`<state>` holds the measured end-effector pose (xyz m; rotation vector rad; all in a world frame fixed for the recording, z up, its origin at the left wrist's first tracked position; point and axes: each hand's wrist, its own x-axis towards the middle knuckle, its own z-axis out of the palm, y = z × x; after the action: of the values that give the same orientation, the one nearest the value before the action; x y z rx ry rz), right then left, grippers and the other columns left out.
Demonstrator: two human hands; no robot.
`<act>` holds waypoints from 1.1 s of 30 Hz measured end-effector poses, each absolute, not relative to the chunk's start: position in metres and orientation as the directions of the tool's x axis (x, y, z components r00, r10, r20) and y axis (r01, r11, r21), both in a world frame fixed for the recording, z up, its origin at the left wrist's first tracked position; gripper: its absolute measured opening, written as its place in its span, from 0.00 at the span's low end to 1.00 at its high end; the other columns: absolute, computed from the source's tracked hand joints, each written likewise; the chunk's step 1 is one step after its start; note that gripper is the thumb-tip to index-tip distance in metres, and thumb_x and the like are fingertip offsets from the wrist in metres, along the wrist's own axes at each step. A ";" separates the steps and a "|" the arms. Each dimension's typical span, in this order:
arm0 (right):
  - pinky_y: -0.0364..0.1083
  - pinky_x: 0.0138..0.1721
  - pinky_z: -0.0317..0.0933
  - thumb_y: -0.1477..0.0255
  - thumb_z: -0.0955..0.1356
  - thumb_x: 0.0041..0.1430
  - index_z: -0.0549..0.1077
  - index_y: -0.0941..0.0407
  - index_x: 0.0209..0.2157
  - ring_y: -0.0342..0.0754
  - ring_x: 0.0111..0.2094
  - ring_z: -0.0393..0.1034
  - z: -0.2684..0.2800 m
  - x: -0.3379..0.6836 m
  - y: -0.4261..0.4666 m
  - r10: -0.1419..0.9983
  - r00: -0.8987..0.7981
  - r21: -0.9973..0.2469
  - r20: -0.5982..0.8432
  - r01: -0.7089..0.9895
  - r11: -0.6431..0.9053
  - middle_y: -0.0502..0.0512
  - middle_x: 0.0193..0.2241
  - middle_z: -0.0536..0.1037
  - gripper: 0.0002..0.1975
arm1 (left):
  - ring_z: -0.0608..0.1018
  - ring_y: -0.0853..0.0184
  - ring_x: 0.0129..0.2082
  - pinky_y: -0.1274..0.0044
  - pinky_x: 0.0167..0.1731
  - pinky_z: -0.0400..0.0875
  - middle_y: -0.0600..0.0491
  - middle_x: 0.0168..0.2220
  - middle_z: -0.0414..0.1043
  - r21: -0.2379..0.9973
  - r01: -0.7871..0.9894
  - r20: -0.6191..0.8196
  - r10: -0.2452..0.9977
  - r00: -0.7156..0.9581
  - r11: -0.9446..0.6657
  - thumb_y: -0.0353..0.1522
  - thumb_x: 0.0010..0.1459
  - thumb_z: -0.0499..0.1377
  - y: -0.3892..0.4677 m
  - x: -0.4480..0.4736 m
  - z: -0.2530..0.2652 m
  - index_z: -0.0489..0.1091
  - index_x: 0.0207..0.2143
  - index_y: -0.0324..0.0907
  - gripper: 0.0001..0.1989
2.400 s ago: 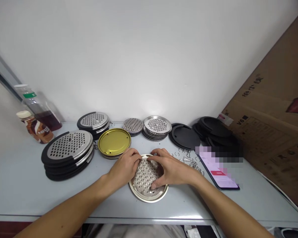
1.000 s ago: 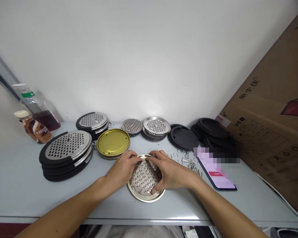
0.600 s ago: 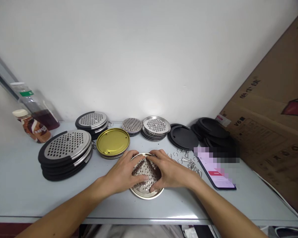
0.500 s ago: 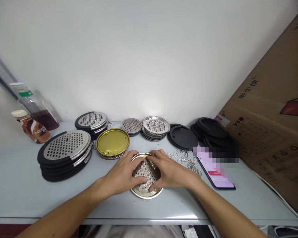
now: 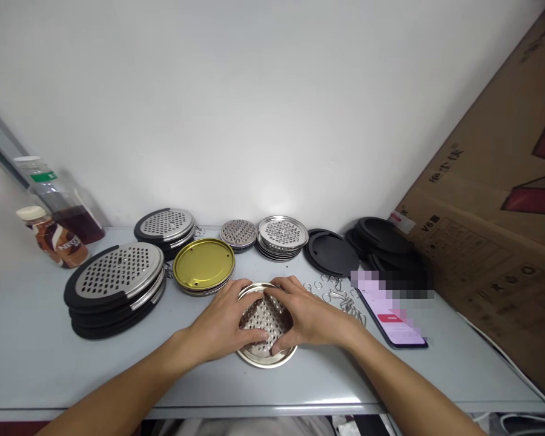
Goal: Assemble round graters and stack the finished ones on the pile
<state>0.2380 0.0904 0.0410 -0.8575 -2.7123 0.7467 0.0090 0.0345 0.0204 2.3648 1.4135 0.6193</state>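
A round metal grater disc [image 5: 264, 321] with a raised rim lies on the table near the front edge. My left hand [image 5: 229, 321] grips it from the left, thumb on the perforated face and fingers over the far rim. From the right, my right hand [image 5: 306, 315] holds the same disc, its thumb pressed on the lower right of the face. To the left of the disc is a stack topped by a gold round lid [image 5: 204, 264]. Small metal rings and clips [image 5: 340, 297] lie scattered just right of my right hand.
Black-rimmed graters [image 5: 118, 272] are stacked at left, more [image 5: 166, 224] behind. Grater discs [image 5: 238, 233] and a taller stack [image 5: 283, 233] stand by the wall. Black round covers [image 5: 331, 253], a phone [image 5: 397, 324] and a cardboard box [image 5: 495, 254] are at right; bottles [image 5: 57, 239] stand far left.
Both hands keep their hold on the grater disc, almost unmoved. The whole view has shifted slightly, with the things on the table appearing a little lower and further left.
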 end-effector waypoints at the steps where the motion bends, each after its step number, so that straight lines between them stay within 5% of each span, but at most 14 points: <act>1: 0.56 0.52 0.60 0.52 0.77 0.40 0.63 0.53 0.60 0.60 0.52 0.58 0.041 0.238 0.091 0.584 -0.811 -0.532 0.040 0.477 0.699 0.61 0.51 0.64 0.47 | 0.64 0.50 0.58 0.57 0.57 0.62 0.45 0.58 0.60 0.474 0.752 0.196 0.887 0.418 -0.459 0.42 0.50 0.68 0.035 0.009 0.021 0.64 0.59 0.51 0.34; 12: 0.54 0.53 0.60 0.55 0.73 0.51 0.66 0.52 0.57 0.57 0.52 0.60 0.044 0.238 0.088 0.618 -0.784 -0.541 0.065 0.492 0.682 0.60 0.50 0.66 0.34 | 0.66 0.51 0.58 0.58 0.56 0.64 0.45 0.57 0.62 0.447 0.752 0.225 0.875 0.430 -0.484 0.43 0.55 0.65 0.034 0.009 0.023 0.64 0.59 0.52 0.30; 33: 0.54 0.51 0.62 0.55 0.72 0.52 0.66 0.52 0.59 0.57 0.51 0.62 0.045 0.236 0.086 0.631 -0.771 -0.517 0.086 0.507 0.690 0.61 0.48 0.68 0.34 | 0.64 0.53 0.59 0.61 0.58 0.62 0.46 0.59 0.61 0.489 0.745 0.205 0.890 0.408 -0.454 0.41 0.55 0.65 0.034 0.010 0.022 0.59 0.61 0.49 0.33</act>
<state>0.2363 0.0865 0.0447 -0.9084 -2.6449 0.6955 0.0098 0.0341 0.0221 2.3482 1.4160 0.6345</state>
